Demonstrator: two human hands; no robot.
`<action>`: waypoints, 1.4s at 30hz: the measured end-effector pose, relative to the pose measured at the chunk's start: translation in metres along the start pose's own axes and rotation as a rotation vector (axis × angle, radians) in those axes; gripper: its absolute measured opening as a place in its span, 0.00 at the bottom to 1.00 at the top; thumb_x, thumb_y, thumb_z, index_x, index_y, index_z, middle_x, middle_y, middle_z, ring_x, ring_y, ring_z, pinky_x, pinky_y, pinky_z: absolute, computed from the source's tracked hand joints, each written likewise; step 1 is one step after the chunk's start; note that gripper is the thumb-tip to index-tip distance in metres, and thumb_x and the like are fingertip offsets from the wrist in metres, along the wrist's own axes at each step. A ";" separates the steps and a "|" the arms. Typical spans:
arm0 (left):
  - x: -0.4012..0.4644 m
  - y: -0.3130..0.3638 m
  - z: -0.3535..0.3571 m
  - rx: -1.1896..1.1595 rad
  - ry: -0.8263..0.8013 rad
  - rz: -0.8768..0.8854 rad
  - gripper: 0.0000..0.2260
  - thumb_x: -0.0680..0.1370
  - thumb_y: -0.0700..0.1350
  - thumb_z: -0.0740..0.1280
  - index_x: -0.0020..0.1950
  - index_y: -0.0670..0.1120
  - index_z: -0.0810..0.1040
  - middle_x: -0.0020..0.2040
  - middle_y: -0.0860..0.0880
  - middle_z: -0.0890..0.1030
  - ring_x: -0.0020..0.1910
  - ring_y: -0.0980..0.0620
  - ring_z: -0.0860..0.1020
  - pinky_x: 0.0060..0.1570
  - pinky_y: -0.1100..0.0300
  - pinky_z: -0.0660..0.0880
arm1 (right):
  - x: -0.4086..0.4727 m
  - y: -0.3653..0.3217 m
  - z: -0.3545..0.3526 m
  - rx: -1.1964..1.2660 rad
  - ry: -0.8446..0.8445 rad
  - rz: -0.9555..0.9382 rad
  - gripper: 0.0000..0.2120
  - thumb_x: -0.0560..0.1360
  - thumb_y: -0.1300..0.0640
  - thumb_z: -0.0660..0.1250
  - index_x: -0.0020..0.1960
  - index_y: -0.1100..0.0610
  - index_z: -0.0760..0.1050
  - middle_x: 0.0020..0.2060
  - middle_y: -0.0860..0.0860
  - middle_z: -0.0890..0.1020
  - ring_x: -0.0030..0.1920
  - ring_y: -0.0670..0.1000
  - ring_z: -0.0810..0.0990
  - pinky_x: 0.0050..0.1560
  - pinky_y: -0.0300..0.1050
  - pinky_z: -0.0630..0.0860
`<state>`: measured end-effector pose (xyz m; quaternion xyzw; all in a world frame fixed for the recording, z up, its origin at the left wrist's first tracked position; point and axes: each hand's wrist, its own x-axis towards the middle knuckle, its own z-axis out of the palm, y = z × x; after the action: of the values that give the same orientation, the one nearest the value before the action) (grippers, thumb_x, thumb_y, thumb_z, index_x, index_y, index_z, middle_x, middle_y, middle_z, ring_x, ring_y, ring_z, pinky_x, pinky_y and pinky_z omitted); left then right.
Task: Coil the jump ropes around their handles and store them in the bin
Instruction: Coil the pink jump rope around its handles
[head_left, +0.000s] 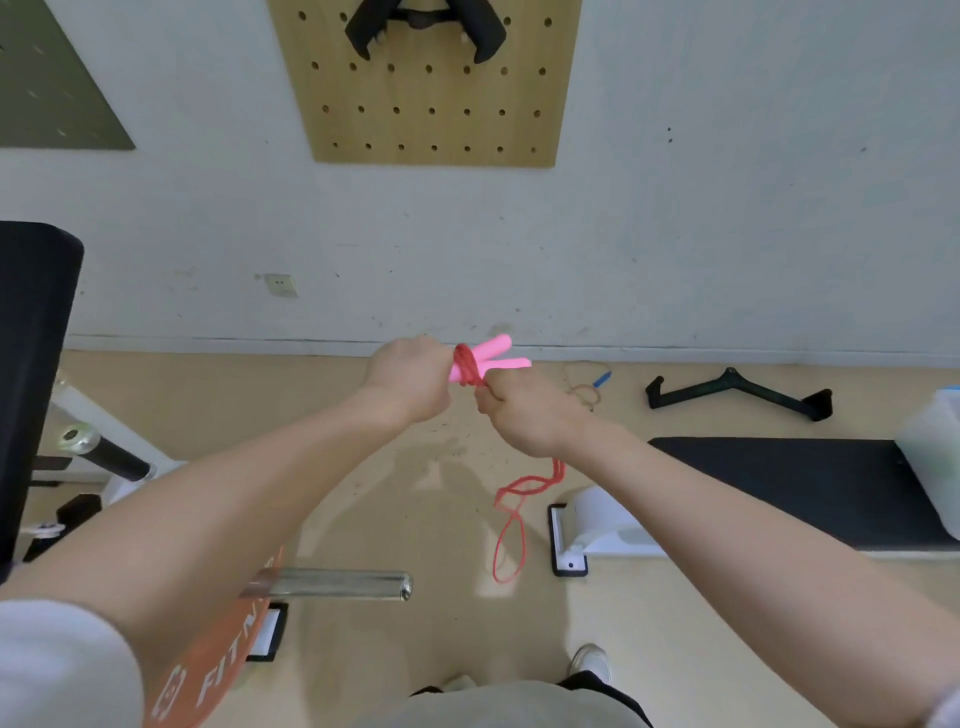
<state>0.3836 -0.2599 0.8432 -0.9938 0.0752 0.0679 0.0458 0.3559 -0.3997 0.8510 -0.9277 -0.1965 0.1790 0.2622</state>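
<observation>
Fingers of the left hand (408, 382) curled round the near ends of two pink handles (491, 358), held together at chest height; far ends splay apart toward the wall. Right hand (524, 410) just beside, fingers pinching the red rope (511, 514) where several turns wrap the handles. Slack rope hangs below the right wrist, looping down to the floor (415, 519). Black padded bench (779, 488) to the right carries a translucent bin (935, 452). Second rope with blue handle (601, 379) on the floor near the wall.
</observation>
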 end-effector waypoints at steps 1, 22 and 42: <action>0.003 -0.002 0.000 -0.078 -0.025 -0.014 0.10 0.73 0.40 0.63 0.52 0.43 0.78 0.45 0.42 0.79 0.44 0.42 0.78 0.37 0.59 0.69 | 0.000 0.005 0.002 0.061 0.006 -0.003 0.12 0.81 0.59 0.50 0.46 0.62 0.70 0.39 0.55 0.74 0.40 0.53 0.70 0.39 0.45 0.67; -0.025 0.056 -0.052 0.129 -0.398 0.504 0.07 0.76 0.38 0.61 0.38 0.46 0.68 0.29 0.51 0.66 0.27 0.52 0.65 0.22 0.65 0.61 | 0.015 0.052 -0.058 -0.249 -0.105 0.047 0.17 0.79 0.50 0.58 0.33 0.55 0.69 0.33 0.50 0.70 0.38 0.53 0.70 0.37 0.40 0.65; 0.048 0.083 -0.081 -0.780 -0.390 0.357 0.10 0.70 0.36 0.71 0.31 0.41 0.74 0.28 0.42 0.74 0.27 0.49 0.71 0.30 0.65 0.69 | -0.024 0.123 -0.079 0.479 -0.252 0.014 0.19 0.82 0.56 0.51 0.32 0.56 0.61 0.25 0.52 0.65 0.21 0.44 0.66 0.26 0.37 0.67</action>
<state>0.4276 -0.3570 0.9099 -0.8770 0.2040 0.2831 -0.3302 0.4029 -0.5401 0.8508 -0.8110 -0.1733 0.3363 0.4463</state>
